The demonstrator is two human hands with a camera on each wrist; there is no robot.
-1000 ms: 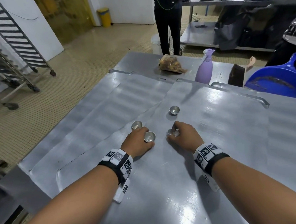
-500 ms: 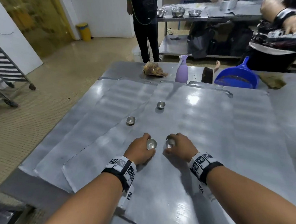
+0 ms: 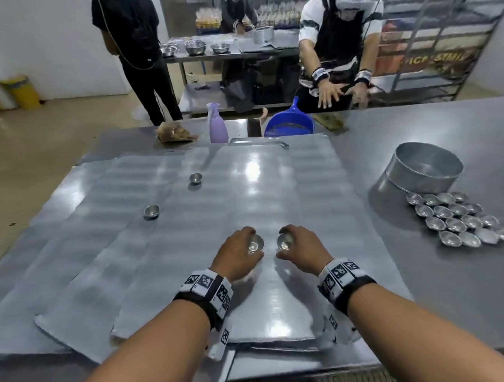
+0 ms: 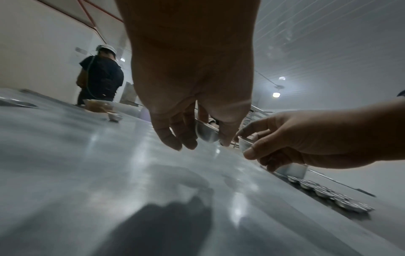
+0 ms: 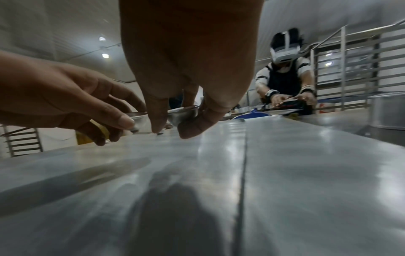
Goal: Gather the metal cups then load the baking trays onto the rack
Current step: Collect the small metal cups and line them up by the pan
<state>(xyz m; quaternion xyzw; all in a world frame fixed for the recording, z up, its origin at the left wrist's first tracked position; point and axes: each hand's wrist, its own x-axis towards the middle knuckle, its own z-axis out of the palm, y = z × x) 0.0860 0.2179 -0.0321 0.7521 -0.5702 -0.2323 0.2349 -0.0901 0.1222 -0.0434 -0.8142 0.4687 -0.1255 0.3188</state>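
My left hand (image 3: 238, 254) pinches a small metal cup (image 3: 255, 244) just above the top baking tray (image 3: 318, 193). My right hand (image 3: 302, 248) pinches another small cup (image 3: 285, 241) right beside it. In the left wrist view the left cup (image 4: 207, 134) sits between thumb and fingers, with the right hand (image 4: 306, 143) alongside. In the right wrist view the right cup (image 5: 184, 115) is held off the tray. Two loose cups (image 3: 151, 211) (image 3: 195, 178) stand on the trays to the far left. Several gathered cups (image 3: 459, 219) lie packed together on the table at right.
A round metal pan (image 3: 422, 168) lies tilted behind the gathered cups. A purple spray bottle (image 3: 217, 127), a blue scoop (image 3: 289, 125) and a brown bag (image 3: 176, 133) line the far table edge. Two people stand beyond it. A rack (image 3: 447, 34) stands at back right.
Both hands have drawn back toward me, each carrying its cup away from the two loose cups. The head view has swung right, bringing the gathered cups and pan into sight.
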